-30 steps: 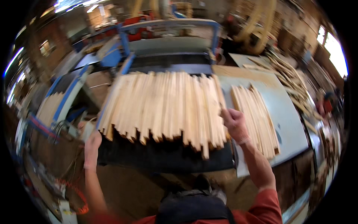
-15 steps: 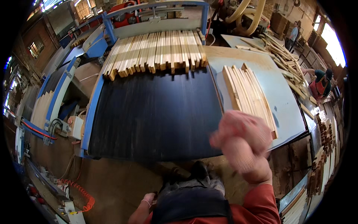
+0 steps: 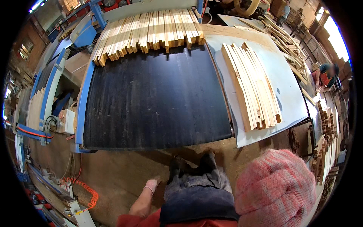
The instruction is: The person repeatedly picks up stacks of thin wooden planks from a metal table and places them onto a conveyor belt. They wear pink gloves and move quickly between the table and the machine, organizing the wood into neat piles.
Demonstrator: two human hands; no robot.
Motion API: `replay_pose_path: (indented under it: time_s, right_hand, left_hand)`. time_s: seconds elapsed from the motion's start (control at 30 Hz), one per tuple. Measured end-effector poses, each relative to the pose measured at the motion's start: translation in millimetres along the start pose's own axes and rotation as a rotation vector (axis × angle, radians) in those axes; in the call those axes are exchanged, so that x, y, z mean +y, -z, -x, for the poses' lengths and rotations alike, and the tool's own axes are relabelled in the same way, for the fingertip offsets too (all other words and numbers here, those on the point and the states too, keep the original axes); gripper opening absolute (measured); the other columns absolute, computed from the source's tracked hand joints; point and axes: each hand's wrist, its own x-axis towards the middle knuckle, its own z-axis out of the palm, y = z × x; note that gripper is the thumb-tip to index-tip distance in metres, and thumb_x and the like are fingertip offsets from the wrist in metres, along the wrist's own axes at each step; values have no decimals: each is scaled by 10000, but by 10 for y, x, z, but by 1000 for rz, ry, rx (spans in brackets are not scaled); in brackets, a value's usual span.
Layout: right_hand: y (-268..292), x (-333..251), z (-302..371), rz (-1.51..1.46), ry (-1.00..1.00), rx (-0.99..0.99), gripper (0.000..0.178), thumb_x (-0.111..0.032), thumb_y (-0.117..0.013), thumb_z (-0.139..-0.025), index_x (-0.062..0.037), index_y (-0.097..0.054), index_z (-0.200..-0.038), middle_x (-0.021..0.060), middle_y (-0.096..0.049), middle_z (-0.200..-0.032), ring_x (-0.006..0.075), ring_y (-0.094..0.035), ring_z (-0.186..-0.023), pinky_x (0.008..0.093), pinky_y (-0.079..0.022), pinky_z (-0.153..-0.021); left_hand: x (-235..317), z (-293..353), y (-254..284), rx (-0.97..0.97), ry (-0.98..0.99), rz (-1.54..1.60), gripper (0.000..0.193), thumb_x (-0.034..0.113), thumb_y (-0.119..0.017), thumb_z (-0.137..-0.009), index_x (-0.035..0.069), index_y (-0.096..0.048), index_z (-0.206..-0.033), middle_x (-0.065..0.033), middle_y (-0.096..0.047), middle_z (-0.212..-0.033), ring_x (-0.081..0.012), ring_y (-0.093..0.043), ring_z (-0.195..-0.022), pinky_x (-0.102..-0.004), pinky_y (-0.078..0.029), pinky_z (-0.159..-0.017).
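Note:
Large and close at the lower right is my right hand (image 3: 275, 189), in a red-and-white knitted glove. Its fingers are curled into a fist, and nothing sticks out of it. My left hand (image 3: 152, 184), in a pale glove, hangs low beside my left thigh; its fingers are mostly hidden. Both hands are away from the wood. Ahead lies a wide black conveyor belt (image 3: 155, 102), with a row of light wooden strips (image 3: 147, 32) side by side across its far end. Several more wooden strips (image 3: 251, 85) lie together on a pale sheet-topped table (image 3: 289, 102) to the right.
Blue machine rails (image 3: 84, 102) edge the belt. Another conveyor with a grey control box (image 3: 66, 122) stands left, near an orange coiled hose (image 3: 89, 195). Piled wood (image 3: 285, 45) lies far right. A co-worker (image 3: 326, 77) bends at the right; another person (image 3: 284, 14) stands farther back.
My right hand has moved from over the corner between belt and table down and back toward me, looking larger. My view has tipped downward. The left hand stays low at my side.

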Motion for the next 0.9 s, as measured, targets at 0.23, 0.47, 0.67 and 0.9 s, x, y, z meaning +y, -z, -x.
replay_pose_path:
  time_s: [0.23,0.47,0.67,0.9]
  right_hand:
    - [653,152,514,-152,187,-112,307,-192,-655,-899,-59,-692,-624,68,-674,-662,200,-677,-562,321,-511,-513]
    - [1417,170,1737,-181,286,114,341,-161,-615,-980,-12,-713,-689,103,-678,-695,227,-680,-567,331,-552,-510]
    - [2148,301,2761,-7,586,355,271,-262,-742,-926,0,-754,-857,74,-613,-751,231,-604,-619,362,-493,-533]
    - [3036,134,4105,-36,339,336,249,-180,-664,-974,13,-711,-823,141,-662,-801,273,-635,-611,367,-544,-541]
  left_hand:
    - [921,19,-431,-19,-115,-7,343,382,-682,-1001,147,-606,-762,-6,-604,-660,-147,-528,-520,-336,-381,-494]
    - [602,198,-1100,-52,-113,-221,322,348,-717,-960,119,-622,-754,-29,-600,-686,-159,-541,-573,-356,-411,-537]
    - [271,687,-1973,-100,-142,-402,343,355,-745,-964,18,-785,-1013,-107,-778,-950,-253,-724,-805,-403,-585,-751]
    - [189,847,-3032,-218,-341,-726,372,364,-732,-974,5,-784,-1057,-114,-788,-969,-277,-733,-818,-439,-590,-748]
